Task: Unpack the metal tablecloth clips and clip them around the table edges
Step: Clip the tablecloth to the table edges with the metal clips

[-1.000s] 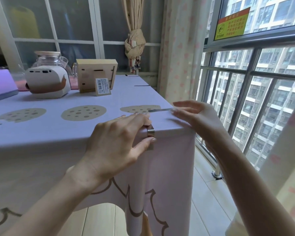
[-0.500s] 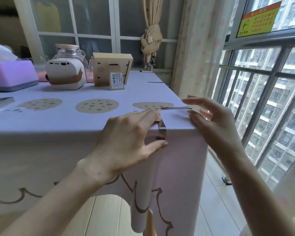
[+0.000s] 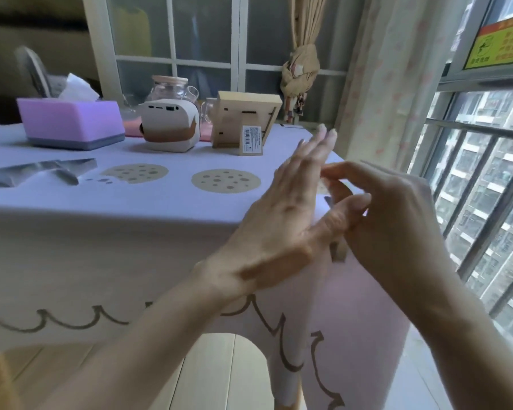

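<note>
Hovering L hand (image 3: 282, 220) grip wide, R hand (image 3: 391, 220) grip loosely curled, clip (image 3: 338, 251) on tbl (image 3: 125, 208) edge below L thumb

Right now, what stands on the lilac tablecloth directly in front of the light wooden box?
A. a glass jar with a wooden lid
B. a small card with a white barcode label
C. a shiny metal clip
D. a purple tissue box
B: the small card with a white barcode label stands upright against the front of the light wooden box, on the lilac tablecloth.
</note>
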The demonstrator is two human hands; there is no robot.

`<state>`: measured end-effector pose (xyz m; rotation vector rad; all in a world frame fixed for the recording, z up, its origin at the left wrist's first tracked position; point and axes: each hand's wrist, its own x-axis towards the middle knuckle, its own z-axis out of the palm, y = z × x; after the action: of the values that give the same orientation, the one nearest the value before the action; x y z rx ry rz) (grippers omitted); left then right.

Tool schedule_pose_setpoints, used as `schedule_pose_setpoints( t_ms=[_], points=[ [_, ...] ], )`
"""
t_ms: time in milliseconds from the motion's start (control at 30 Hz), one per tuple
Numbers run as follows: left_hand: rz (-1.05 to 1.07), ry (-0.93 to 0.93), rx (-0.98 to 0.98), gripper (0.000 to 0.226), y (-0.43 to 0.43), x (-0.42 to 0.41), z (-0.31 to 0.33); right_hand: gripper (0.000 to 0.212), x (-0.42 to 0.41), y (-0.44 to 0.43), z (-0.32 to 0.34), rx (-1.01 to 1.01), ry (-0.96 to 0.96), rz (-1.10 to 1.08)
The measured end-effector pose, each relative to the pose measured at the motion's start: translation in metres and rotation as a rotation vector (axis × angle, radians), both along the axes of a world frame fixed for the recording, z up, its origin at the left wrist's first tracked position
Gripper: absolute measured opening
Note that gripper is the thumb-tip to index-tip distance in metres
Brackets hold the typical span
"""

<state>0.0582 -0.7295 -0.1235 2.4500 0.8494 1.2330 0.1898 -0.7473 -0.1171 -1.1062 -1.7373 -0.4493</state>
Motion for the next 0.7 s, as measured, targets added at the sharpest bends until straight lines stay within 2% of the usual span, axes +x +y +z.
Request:
schedule_pose_setpoints(
  t_ms=[67,133,200,300,433,500,600,700],
  points=[
    [-0.114,-0.200,-0.097,0.069,0.000,-0.012,0.005,0.021,-0.022,0.003,-0.001,-0.026,-0.010,-0.009],
    [-0.068,-0.284,-0.087,0.060,0.004,-0.039,0.009,0.021,-0.046,0.007,-0.002,-0.066,-0.040,-0.008],
    [0.105,-0.222,0.010,0.052,0.010,-0.077,0.014,0.017,-0.071,0.011,-0.001,-0.179,-0.069,0.012],
    [0.410,-0.092,0.086,0.043,0.023,-0.141,0.025,0.025,-0.108,0.018,0.006,-0.329,-0.115,0.069],
    [0.733,0.144,0.030,0.037,0.038,-0.216,0.031,0.028,-0.155,0.039,0.017,-0.394,-0.223,0.130],
    [0.786,0.236,-0.038,0.044,0.042,-0.246,0.034,0.030,-0.177,0.054,0.021,-0.423,-0.289,0.142],
    [0.781,0.376,-0.157,0.052,0.050,-0.280,0.036,0.047,-0.212,0.081,0.028,-0.504,-0.384,0.190],
    [0.684,0.421,-0.228,0.042,0.063,-0.303,0.031,0.056,-0.240,0.106,0.034,-0.567,-0.517,0.234]
  ],
)
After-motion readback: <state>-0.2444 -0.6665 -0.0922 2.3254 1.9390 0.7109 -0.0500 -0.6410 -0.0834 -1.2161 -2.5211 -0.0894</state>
